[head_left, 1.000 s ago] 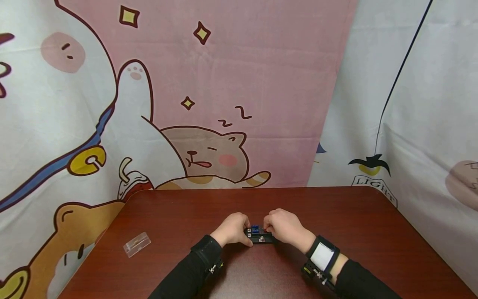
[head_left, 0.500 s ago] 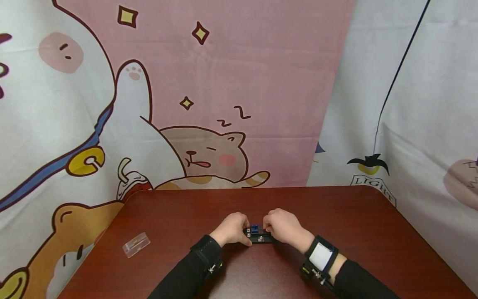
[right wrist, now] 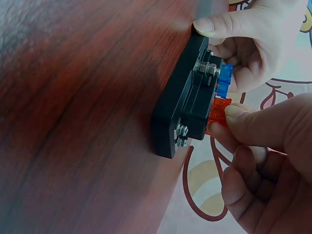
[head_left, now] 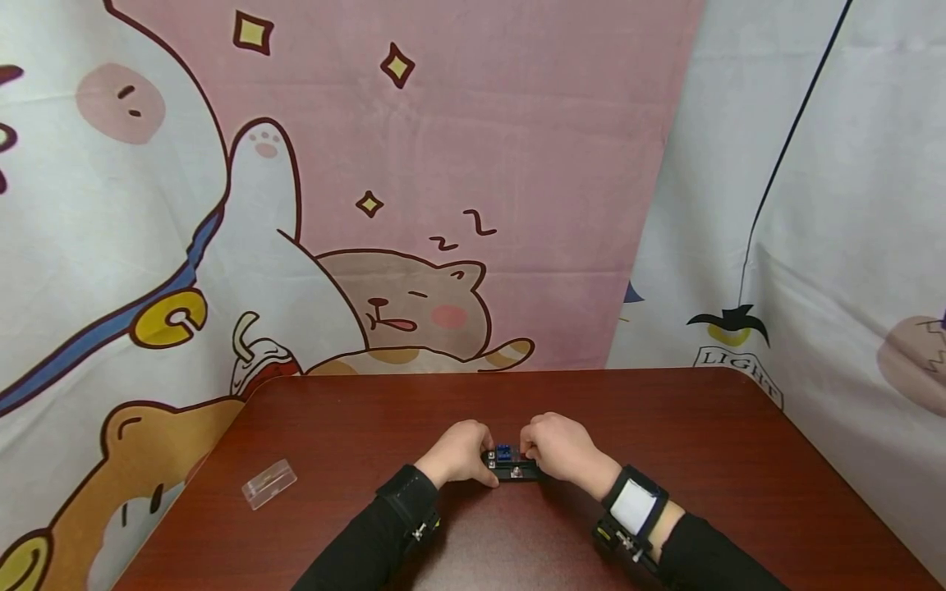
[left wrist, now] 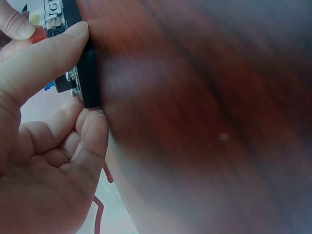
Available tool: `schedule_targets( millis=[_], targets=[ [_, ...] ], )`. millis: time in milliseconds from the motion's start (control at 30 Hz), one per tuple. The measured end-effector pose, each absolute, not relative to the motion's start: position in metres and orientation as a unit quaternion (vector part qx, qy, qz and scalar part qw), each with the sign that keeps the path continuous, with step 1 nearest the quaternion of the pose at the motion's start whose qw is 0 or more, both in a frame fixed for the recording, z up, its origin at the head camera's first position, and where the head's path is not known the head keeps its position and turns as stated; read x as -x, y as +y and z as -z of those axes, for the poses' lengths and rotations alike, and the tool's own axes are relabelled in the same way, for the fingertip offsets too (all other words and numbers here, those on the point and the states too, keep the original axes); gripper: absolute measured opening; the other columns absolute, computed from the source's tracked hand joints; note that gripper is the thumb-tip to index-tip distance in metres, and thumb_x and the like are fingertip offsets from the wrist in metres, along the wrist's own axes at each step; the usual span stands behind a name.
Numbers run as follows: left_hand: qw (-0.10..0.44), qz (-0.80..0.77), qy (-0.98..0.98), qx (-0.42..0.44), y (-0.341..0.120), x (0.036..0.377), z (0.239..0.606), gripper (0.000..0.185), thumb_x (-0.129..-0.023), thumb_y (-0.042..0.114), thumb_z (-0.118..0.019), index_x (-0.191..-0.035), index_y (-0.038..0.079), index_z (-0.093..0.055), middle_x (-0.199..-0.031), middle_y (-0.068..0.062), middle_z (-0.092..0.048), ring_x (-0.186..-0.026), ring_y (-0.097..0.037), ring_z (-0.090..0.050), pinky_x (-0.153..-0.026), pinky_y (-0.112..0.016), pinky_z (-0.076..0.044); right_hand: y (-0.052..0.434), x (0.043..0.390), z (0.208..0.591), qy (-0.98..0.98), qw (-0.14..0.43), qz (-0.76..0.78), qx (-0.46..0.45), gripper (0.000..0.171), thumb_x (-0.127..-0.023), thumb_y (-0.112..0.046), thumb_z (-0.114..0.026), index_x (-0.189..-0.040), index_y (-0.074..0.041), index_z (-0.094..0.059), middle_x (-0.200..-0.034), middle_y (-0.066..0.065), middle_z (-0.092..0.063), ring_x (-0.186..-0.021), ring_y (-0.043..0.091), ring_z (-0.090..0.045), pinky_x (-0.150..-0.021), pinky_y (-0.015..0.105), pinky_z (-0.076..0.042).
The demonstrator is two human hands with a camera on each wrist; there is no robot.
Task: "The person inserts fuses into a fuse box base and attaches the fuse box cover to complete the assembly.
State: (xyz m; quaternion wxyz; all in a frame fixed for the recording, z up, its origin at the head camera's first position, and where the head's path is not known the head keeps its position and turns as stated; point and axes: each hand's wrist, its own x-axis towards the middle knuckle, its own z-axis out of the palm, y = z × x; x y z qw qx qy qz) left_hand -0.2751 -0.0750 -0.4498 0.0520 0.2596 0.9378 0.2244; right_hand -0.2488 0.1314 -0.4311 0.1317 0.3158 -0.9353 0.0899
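Item, near edge: two forearms in black sleeves, wrist rigs strapped on.

Item, bench (head_left: 739, 460) centre: black fuse block (head_left: 512, 465), flat on the wood, long axis running 9 to 3 o'clock, lying between the two hands and touched by both.

Left hand (head_left: 460, 453): at 9 o'clock of the block; grip curled, thumb and fingers clasping that end.

Right hand (head_left: 559, 447): at 3 o'clock; grip pressed together, thumb and forefinger pinching the orange blade fuse (right wrist: 218, 113), which stands in the block's top just beside the blue blade fuse (right wrist: 224, 80). The right hand is the nearer to both fuses.

Item, 9 o'clock, well apart: clear plastic cover (head_left: 269, 483), lying loose.

Item, far: cartoon-printed cloth backdrop (head_left: 443, 164).

Obscured: block's right end under the right hand; how deep the orange fuse sits cannot be told; left wrist view blurred.
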Motion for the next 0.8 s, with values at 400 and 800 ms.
schedule_targets(
  millis=[400, 800],
  targets=[
    [0.055, -0.228, 0.938, -0.255, -0.0749, 0.2754, 0.4509, 0.044, -0.060, 0.029, -0.096, -0.087, 0.010, -0.067, -0.079, 0.006, -0.058, -0.071, -0.009, -0.050, -0.069, -0.027, -0.045, 0.1277, 0.2467, 0.4300, -0.941, 0.133, -0.077, -0.301, 0.017, -0.077, -0.008, -0.082, -0.072, -0.019, -0.070, -0.071, -0.006, -0.057, -0.070, 0.015, -0.058, -0.055, 0.031, -0.049],
    [0.048, -0.230, 0.936, -0.260, -0.0756, 0.2730, 0.4500, 0.043, -0.060, 0.027, -0.096, -0.086, 0.009, -0.067, -0.079, 0.004, -0.058, -0.071, -0.009, -0.050, -0.069, -0.027, -0.045, 0.1264, 0.2474, 0.4341, -0.943, 0.146, -0.059, -0.294, 0.018, -0.077, -0.010, -0.082, -0.071, -0.020, -0.069, -0.070, -0.007, -0.056, -0.070, 0.014, -0.057, -0.053, 0.030, -0.047]
  ],
)
